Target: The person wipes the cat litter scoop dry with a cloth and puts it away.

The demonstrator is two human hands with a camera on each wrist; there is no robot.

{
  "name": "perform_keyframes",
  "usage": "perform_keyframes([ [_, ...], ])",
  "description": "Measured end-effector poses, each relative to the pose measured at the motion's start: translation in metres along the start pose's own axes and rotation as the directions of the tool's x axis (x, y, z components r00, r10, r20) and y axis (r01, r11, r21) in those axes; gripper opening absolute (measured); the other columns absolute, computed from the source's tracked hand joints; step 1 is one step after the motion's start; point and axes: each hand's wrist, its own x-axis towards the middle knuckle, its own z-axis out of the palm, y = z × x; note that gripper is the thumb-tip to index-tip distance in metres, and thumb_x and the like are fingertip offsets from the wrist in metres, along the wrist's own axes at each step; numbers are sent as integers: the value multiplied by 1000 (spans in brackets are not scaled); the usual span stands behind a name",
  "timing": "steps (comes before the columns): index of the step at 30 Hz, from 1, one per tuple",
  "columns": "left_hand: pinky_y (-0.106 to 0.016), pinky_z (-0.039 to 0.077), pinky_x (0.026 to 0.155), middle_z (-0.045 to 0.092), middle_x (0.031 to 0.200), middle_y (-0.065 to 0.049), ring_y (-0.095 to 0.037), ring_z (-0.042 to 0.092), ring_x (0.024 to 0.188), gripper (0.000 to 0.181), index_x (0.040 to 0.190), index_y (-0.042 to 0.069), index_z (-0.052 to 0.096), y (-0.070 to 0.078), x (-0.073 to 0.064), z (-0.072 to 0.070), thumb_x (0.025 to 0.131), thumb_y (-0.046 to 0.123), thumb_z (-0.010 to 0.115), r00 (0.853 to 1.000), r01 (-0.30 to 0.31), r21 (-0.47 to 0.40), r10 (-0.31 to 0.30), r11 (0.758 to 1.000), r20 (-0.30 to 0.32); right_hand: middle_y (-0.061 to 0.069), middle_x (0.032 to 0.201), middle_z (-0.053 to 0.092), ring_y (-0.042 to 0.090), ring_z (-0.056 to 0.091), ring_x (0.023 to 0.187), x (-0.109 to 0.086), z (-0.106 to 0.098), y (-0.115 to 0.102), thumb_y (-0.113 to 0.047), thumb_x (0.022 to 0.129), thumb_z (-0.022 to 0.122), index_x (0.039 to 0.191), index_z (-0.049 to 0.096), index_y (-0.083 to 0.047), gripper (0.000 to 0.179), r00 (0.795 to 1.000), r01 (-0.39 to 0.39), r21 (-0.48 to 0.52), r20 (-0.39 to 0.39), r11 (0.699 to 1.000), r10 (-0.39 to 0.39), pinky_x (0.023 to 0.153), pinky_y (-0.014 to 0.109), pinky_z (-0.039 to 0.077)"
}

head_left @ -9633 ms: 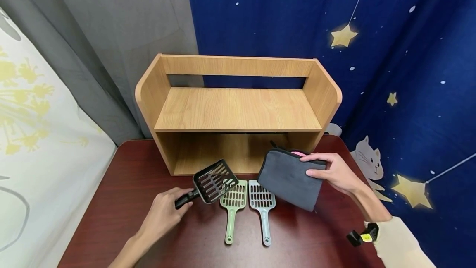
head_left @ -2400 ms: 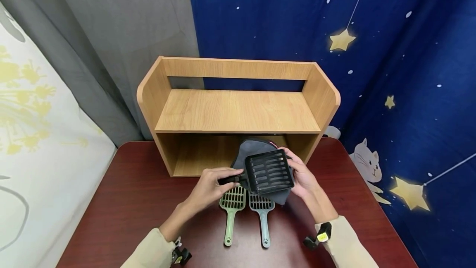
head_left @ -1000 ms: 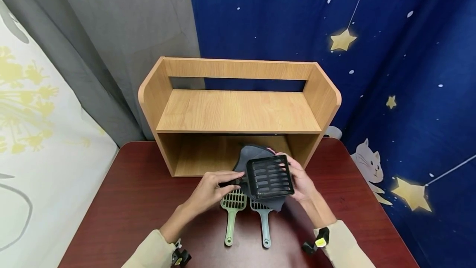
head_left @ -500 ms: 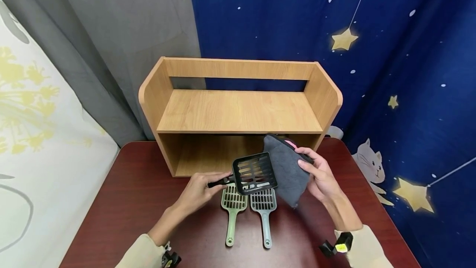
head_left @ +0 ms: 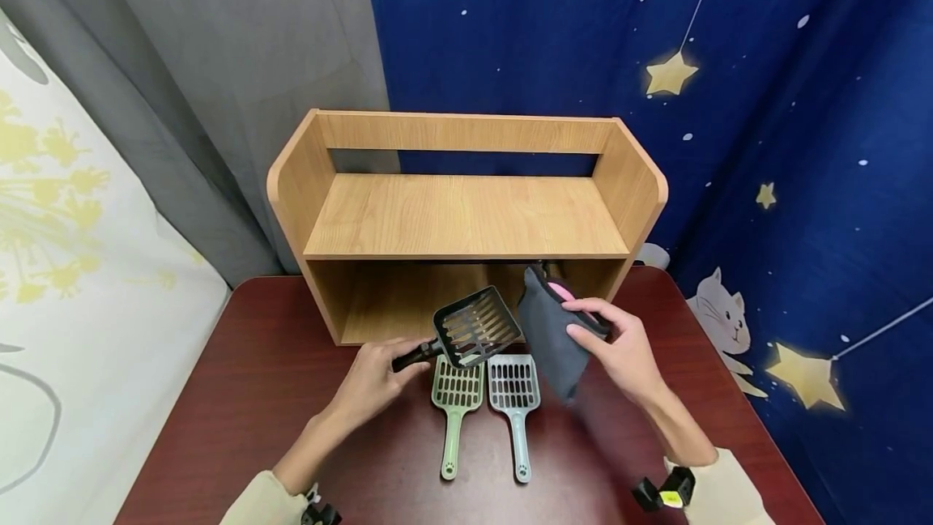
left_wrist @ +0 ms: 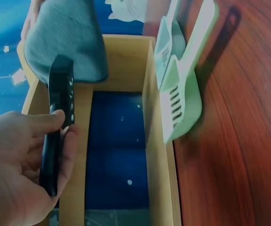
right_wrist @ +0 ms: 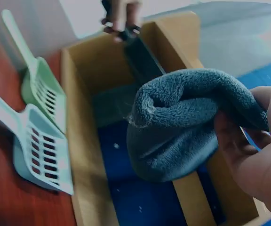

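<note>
My left hand (head_left: 370, 379) pinches the handle of a black slotted litter scoop (head_left: 462, 321), which is raised and tilted in front of the shelf. In the left wrist view the thumb and fingers close round that handle (left_wrist: 51, 162). My right hand (head_left: 625, 359) grips the top edge of a grey cloth (head_left: 551, 339) with black edging and a pink patch. The right wrist view shows the cloth's fuzzy, folded lower end (right_wrist: 173, 127) hanging from the fingers. Cloth and scoop head are side by side. Beneath them lie a green litter scoop (head_left: 453, 428) and a pale blue litter scoop (head_left: 519, 436).
A two-tier wooden shelf (head_left: 466, 221) stands behind the hands on a dark red table (head_left: 240, 395). Behind it hang a grey curtain (head_left: 240, 39) and a blue one with stars (head_left: 525, 47). The two lying scoops have their handles toward the front.
About a second ago the cloth was behind the black scoop's head, held against it. Since then the right hand has drawn the cloth rightward, and the left hand has moved the scoop left and tilted it.
</note>
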Motion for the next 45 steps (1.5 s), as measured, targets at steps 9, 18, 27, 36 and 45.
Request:
perform_keyframes([
  [9, -29, 57, 72, 81, 103, -7, -8, 68, 82, 32, 115, 3, 81, 23, 2, 15, 84, 7, 88, 982, 182, -38, -184, 983, -35, 12, 112, 76, 15, 68, 104, -19, 74, 19, 8, 80, 86, 114, 80, -6, 37, 960, 279, -210, 30, 937, -279, 95, 18, 50],
  [18, -30, 58, 73, 81, 100, -4, -7, 67, 81, 26, 112, 5, 82, 31, 3, 18, 86, 8, 87, 979, 198, -40, -200, 979, -42, 10, 106, 76, 16, 69, 97, -26, 96, 30, 9, 79, 87, 111, 81, -8, 37, 924, 380, -166, 23, 910, -382, 86, 19, 53],
  [27, -21, 48, 63, 77, 94, -1, -4, 54, 70, 29, 115, 3, 81, 30, -5, 9, 86, 6, 86, 982, 190, -67, -191, 980, -6, 13, 103, 75, 9, 67, 97, -18, 73, 31, 18, 77, 83, 108, 80, 0, 35, 960, 234, -92, -134, 968, -245, 82, 16, 54],
  [36, -22, 50, 67, 79, 99, 0, -5, 57, 73, 28, 114, 7, 82, 34, 2, 14, 86, 7, 86, 978, 207, -93, -208, 974, -3, 13, 103, 76, 22, 72, 96, -34, 118, 32, 10, 75, 88, 111, 80, -6, 41, 865, 492, -36, 126, 870, -485, 90, 25, 55],
  [45, -21, 46, 57, 79, 100, -7, 2, 46, 62, 35, 121, -3, 78, 34, -7, 7, 87, 5, 85, 988, 155, -92, -156, 984, -12, 13, 99, 76, 11, 68, 94, -16, 71, 33, 17, 76, 84, 104, 80, -2, 34, 958, 281, -79, -31, 957, -284, 82, 17, 53],
])
